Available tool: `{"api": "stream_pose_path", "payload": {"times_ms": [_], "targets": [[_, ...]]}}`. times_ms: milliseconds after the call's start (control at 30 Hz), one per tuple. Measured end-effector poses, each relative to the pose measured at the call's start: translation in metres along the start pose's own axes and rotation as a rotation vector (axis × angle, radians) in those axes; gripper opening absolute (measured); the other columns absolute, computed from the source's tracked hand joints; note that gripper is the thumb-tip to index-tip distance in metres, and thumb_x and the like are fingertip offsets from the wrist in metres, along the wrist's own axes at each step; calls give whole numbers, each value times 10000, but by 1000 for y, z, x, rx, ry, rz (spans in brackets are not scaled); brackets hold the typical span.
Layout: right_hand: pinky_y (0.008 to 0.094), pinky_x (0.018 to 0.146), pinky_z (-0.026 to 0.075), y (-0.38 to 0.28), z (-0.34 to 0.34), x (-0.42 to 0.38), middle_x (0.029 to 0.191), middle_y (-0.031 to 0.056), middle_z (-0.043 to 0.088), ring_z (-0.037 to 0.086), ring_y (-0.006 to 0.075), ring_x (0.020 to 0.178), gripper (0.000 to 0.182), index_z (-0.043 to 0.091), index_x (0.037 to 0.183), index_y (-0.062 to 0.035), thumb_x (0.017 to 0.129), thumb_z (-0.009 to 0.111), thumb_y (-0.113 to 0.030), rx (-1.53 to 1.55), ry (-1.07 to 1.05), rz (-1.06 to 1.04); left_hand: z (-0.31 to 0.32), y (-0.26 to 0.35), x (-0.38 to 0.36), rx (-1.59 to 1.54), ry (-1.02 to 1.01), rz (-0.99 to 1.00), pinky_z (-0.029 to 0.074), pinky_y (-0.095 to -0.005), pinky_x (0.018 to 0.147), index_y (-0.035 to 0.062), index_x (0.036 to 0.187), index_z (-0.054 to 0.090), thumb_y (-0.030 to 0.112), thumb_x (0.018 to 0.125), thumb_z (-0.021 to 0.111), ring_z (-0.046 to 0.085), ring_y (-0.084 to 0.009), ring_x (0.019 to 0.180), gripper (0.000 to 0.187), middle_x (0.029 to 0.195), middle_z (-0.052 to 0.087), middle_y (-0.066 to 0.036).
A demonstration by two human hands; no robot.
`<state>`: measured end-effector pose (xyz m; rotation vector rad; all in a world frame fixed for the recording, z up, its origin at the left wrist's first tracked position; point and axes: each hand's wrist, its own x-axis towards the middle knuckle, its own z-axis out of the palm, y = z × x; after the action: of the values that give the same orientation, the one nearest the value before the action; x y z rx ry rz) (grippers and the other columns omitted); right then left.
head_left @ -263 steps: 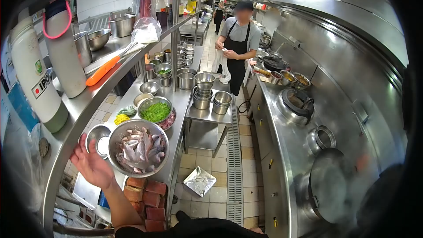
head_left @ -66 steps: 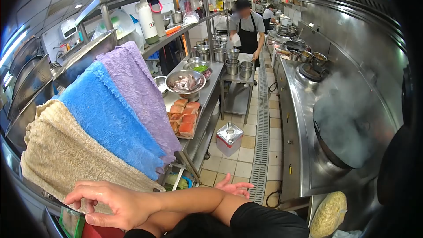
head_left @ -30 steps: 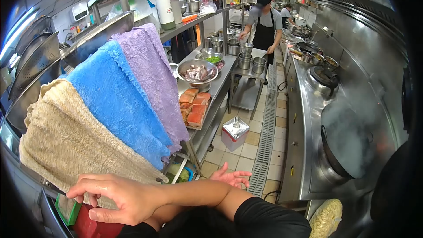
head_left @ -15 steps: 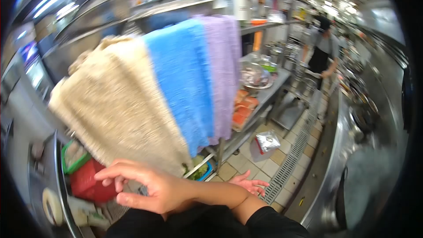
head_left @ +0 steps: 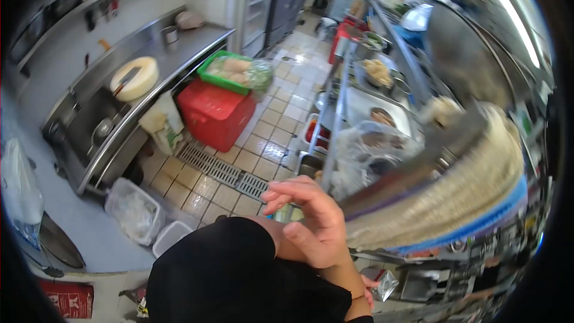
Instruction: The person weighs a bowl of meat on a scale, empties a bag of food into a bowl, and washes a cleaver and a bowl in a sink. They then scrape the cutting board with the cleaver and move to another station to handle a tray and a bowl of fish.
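Note:
My right hand [head_left: 314, 221] is raised in the lower middle, its fingers loosely bent to the left and the thumb apart from them. It holds nothing. My left hand [head_left: 369, 290] shows only in part beyond my right forearm. Its visible fingers look stretched out, with nothing seen in them; my arms are crossed. Closest to my right hand is the beige towel [head_left: 430, 203], hanging on the rack with a blue towel [head_left: 508, 200] beside it. A foil-covered container [head_left: 385, 284] appears on the floor past my left hand.
To the left runs a steel sink counter [head_left: 206, 45] with a round cutting board [head_left: 136, 78]. A red box [head_left: 215, 110] bears a green crate [head_left: 224, 72]. White tubs [head_left: 134, 212] stand on the floor. The shelf rack at right holds a white tray [head_left: 373, 107] and plastic bags [head_left: 371, 149].
The view has swung left, from the aisle with a co-worker to the sink side and fridges. The towels now sit at lower right. My arms remain crossed; my left hand is more hidden.

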<state>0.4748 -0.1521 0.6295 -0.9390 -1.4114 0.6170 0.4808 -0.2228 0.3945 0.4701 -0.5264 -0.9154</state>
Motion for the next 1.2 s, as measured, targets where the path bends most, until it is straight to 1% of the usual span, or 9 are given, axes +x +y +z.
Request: {"api": "stream_pose_path", "payload": {"times_ms": [167, 400, 667, 800, 900, 967, 1000, 1100, 1200], "targets": [[325, 854, 473, 62, 43, 85, 1118, 143, 598, 599, 200, 902, 456, 515, 1299, 46, 891, 607, -137, 134, -1, 3, -17, 35, -118, 64, 186, 141, 494, -353, 836, 45, 1359, 424, 647, 915, 457, 603, -212, 953, 748, 1173, 575, -132], [311, 810, 477, 114, 99, 228, 1063, 115, 599, 586, 182, 870, 473, 527, 1326, -32, 869, 640, -79, 101, -220, -25, -39, 84, -260, 39, 394, 224, 495, -352, 831, 52, 1337, 448, 631, 922, 460, 603, -211, 951, 712, 1158, 586, -123], [324, 738, 486, 194, 129, 306, 992, 94, 578, 579, 196, 804, 361, 561, 1208, -34, 890, 635, -188, 187, -261, -55, -105, 137, -385, -31, 692, 235, 495, -352, 826, 59, 1312, 476, 613, 930, 464, 604, -211, 948, 673, 1141, 598, -114], [315, 831, 478, 275, 105, 294, 1067, 74, 589, 576, 145, 909, 371, 564, 1246, -37, 940, 594, -244, 233, -365, 141, -155, 125, -472, -42, 991, 298, 496, -351, 824, 63, 1300, 490, 604, 934, 466, 604, -210, 946, 653, 1133, 603, -109], [293, 871, 486, 364, 82, 255, 1127, 53, 609, 577, 119, 988, 325, 570, 1257, -31, 994, 519, -213, 451, -139, 560, -169, 92, -582, -193, 1282, 447, 496, -351, 822, 66, 1291, 500, 597, 937, 467, 604, -210, 945, 639, 1127, 608, -105], [301, 888, 496, 434, 65, 207, 1166, 50, 622, 589, 120, 1007, 326, 577, 1267, -34, 1009, 496, -216, 554, 14, 690, -151, 78, -652, -361, 1481, 609, 502, -349, 791, 85, 1237, 526, 563, 950, 469, 613, -211, 923, 561, 1100, 626, -101], [313, 887, 497, 459, 56, 186, 1180, 55, 624, 606, 145, 1005, 324, 604, 1235, -40, 1012, 473, -235, 365, 64, 819, -136, 74, -683, -432, 1586, 695, 509, -348, 760, 102, 1186, 548, 531, 961, 471, 623, -211, 901, 490, 1075, 643, -97], [296, 833, 514, 469, 27, 195, 1041, 109, 665, 647, 183, 917, 402, 651, 1120, -21, 1034, 394, -317, 442, 313, 1059, -78, 37, -775, -597, 1952, 967, 505, -346, 692, 108, 1099, 570, 469, 967, 491, 624, -212, 820, 392, 980, 663, -79], [265, 727, 506, 514, 5, 224, 985, 101, 668, 657, 158, 816, 399, 636, 1126, -7, 1025, 436, -337, 408, 420, 1057, -60, 20, -834, -637, 2225, 987, 493, -332, 608, 100, 1040, 547, 404, 959, 537, 612, -188, 721, 314, 887, 656, -71]]}}
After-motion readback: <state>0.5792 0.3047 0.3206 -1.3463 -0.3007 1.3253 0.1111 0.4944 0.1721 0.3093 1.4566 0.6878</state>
